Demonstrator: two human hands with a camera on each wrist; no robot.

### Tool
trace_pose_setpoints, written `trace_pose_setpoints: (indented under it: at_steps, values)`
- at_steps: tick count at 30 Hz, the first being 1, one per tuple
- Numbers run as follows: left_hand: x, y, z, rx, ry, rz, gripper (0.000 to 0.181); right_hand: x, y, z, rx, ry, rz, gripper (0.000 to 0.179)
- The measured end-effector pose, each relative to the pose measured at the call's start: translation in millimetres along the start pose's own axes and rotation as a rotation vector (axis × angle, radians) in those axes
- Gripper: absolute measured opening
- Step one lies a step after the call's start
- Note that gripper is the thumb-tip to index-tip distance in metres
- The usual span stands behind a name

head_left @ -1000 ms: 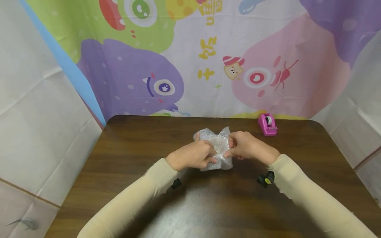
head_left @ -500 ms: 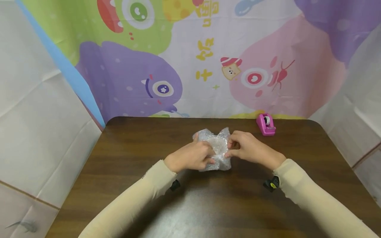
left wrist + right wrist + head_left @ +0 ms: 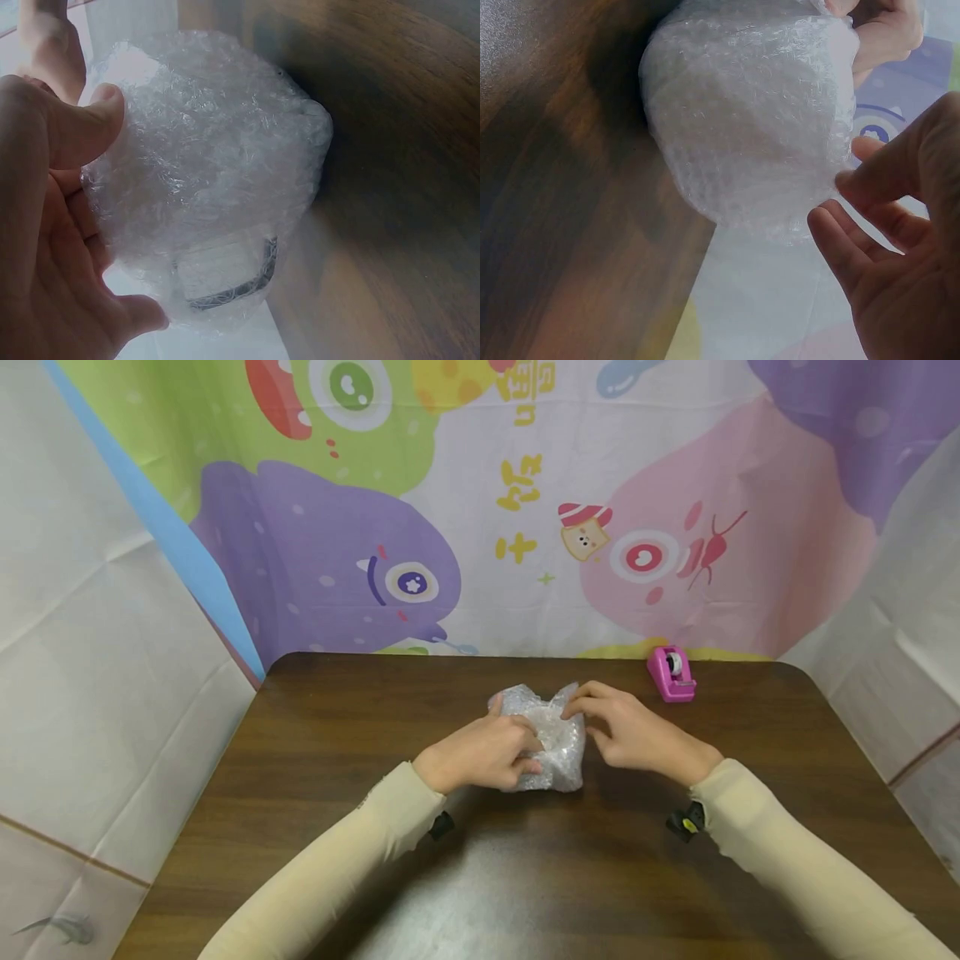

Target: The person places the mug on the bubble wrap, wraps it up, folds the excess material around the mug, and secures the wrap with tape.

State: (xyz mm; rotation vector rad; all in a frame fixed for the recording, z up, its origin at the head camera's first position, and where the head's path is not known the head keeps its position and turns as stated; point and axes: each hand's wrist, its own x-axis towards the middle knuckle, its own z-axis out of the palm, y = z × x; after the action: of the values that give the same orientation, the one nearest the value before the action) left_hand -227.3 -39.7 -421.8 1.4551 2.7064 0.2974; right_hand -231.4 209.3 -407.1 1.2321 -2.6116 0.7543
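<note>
A bundle of clear bubble wrap stands upright on the table, its upper edges gathered and folded inward around a hollow middle. Through the wrap in the left wrist view shows a dark curved band; what the wrap encloses is hidden. My left hand holds the bundle from the left, its middle fingers bent down into the top. The thumb lies against the near side. At the right edge, my right hand has its fingers parted, the fingertips right at the upper rim of the wrap.
A pink tape dispenser with a roll of tape stands at the back right of the dark wooden table. A cartoon-printed cloth hangs behind the table's back edge, and pale cloths flank both sides.
My right hand has loosened its pinch on the wrap, its fingers spreading and reaching over the rim. The right flap has folded inward. My left hand stays on the bundle.
</note>
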Motion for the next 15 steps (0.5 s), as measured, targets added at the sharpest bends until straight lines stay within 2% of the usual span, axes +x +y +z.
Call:
trace_pose_setpoints:
  at_steps: [8, 12, 15]
  values:
    - [-3.9, -2.5, 0.0, 0.018, -0.001, 0.042, 0.015, -0.1, 0, 0, -0.013, -0.048, -0.061, 0.034]
    - [-8.2, -5.3, -0.4, 0.042, 0.036, 0.118, 0.024, -1.4, 0, -2, -0.023, -0.060, -0.060, 0.032]
    - [-9.9, -7.0, -0.5, 0.082, 0.095, 0.185, 0.029, -3.5, 0, -2, -0.028, -0.067, -0.052, 0.029]
